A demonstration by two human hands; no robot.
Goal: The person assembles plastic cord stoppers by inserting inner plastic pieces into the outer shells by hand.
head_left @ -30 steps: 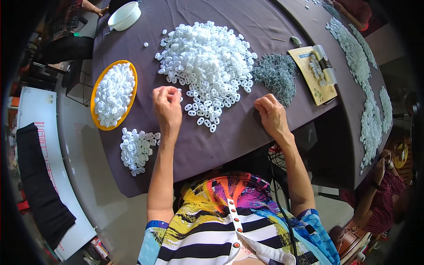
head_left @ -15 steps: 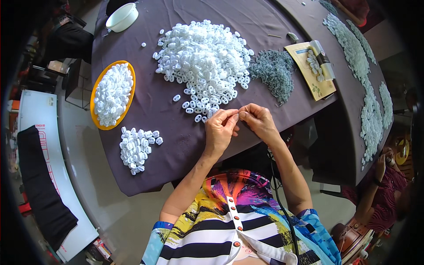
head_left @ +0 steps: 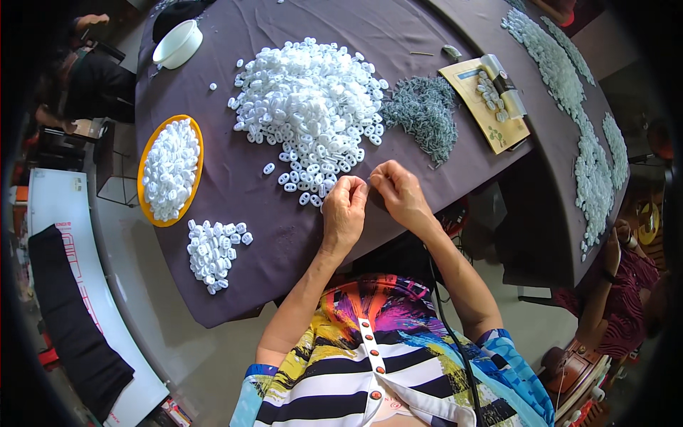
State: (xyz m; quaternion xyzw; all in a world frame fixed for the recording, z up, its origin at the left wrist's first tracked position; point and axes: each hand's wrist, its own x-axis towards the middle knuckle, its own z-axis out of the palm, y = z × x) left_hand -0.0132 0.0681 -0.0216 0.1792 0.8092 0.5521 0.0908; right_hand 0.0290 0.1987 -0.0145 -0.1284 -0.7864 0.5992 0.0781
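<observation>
Just beside a heap of white two-holed pieces [head_left: 306, 103], left hand [head_left: 346, 213] and right hand [head_left: 404, 199] each pinch fingers [head_left: 348, 188] together, contents unclear; apparent small-parts handling likely calls next for precision.

And here are my two hands, up close in front of me, side by side with just a slim gap between them! My left hand [head_left: 344, 213] points upward, fingers bent over, thumb lying up close to the index finger; whether the tips press on anything is too small to tell. Over to my right hand [head_left: 403, 192]: back of the hand turned up, knuckles high, fingers curled inward toward the left, tips mostly hidden. Behind them, my left forearm [head_left: 302, 285] and right forearm [head_left: 455, 263], both bare, slant inward from bent elbows, wrists nearly straight!
</observation>
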